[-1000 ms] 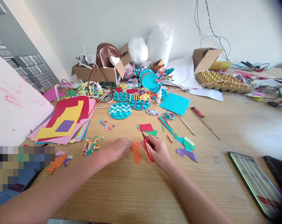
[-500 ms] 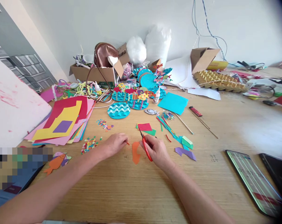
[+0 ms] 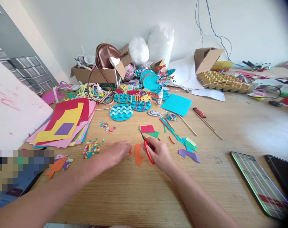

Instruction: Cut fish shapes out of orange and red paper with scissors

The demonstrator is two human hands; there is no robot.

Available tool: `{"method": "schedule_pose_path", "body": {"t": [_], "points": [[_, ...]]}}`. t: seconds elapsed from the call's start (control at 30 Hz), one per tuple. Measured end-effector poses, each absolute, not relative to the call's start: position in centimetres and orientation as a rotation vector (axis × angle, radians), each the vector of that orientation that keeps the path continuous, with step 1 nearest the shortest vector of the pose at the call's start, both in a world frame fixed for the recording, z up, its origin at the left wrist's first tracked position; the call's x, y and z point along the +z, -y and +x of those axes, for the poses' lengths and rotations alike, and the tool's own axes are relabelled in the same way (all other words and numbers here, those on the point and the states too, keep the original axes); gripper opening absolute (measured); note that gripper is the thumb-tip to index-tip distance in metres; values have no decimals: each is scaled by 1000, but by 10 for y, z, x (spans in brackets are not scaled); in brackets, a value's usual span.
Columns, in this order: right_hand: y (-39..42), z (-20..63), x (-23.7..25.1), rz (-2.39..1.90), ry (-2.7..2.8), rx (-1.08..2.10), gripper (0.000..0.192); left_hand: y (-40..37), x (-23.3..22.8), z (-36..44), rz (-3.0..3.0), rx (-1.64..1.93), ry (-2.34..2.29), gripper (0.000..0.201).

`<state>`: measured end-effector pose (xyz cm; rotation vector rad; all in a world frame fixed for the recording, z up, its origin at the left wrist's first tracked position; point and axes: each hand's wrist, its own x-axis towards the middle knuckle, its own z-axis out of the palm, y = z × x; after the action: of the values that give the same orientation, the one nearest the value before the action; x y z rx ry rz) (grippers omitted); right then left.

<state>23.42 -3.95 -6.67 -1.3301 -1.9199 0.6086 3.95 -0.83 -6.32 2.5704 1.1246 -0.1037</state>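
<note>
My right hand (image 3: 160, 154) grips red-handled scissors (image 3: 148, 150), whose blades point away from me beside a red paper piece (image 3: 147, 128) lying over a green one (image 3: 154, 134). Between my two hands, an orange paper scrap (image 3: 138, 155) with a curved notch lies on the table. Pinched in the fingers of my left hand (image 3: 121, 151) is a small orange paper piece (image 3: 130, 152), mostly hidden by them. Orange, pink and purple paper fish (image 3: 59, 163) overlap to the left of my left forearm.
Coloured paper sheets (image 3: 63, 123) are stacked at left, near loose paper dots (image 3: 91, 148). Blue wavy discs (image 3: 121, 112), a glue bottle (image 3: 159, 97) and a blue sheet (image 3: 176, 104) sit farther back. A purple scrap (image 3: 189, 155) and a phone (image 3: 255, 183) are at right.
My left hand has turned slightly and lowered a little, with the small orange piece still in its fingers. The scissors and my right hand have barely shifted.
</note>
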Motion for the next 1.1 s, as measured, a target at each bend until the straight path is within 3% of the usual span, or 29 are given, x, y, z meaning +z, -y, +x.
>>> {"method": "schedule_pose_path", "body": {"t": [0.4,0.53,0.7,1.1], "points": [[44,242,-29,-1438,2067,645,29,4,-64,38,2526,-60,-1211,19],[65,242,-13,-1648,2530,507,22,-4,-60,34,2484,11,-1258,19],[94,232,-19,-1670,2824,507,20,3,-61,43,2498,-14,-1177,17],[99,225,-28,-1601,2896,519,23,3,-63,50,2542,-111,-1018,15]]}}
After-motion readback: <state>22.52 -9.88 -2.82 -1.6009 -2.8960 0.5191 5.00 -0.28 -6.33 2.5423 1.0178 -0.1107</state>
